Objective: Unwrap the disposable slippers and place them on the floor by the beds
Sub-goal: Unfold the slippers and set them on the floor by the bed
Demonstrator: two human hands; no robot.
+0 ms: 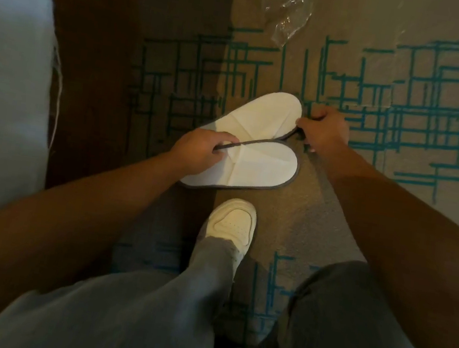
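Left hand (200, 149): we pinch the grey trim of the near slipper (255, 168) at its heel end, fingers closed on the edging. Right hand (324, 129): we grip the rim of the far slipper (263, 113), fingers curled around its edge. Both white slippers lie flat on the patterned carpet (410, 96), side by side and touching, apparently held so we can square the pair. Beyond them: the empty clear plastic wrapper (287, 8), well apart. Just behind them: our white sneaker (233, 221). Left margin: pale bedding (6, 54), likely the bed.
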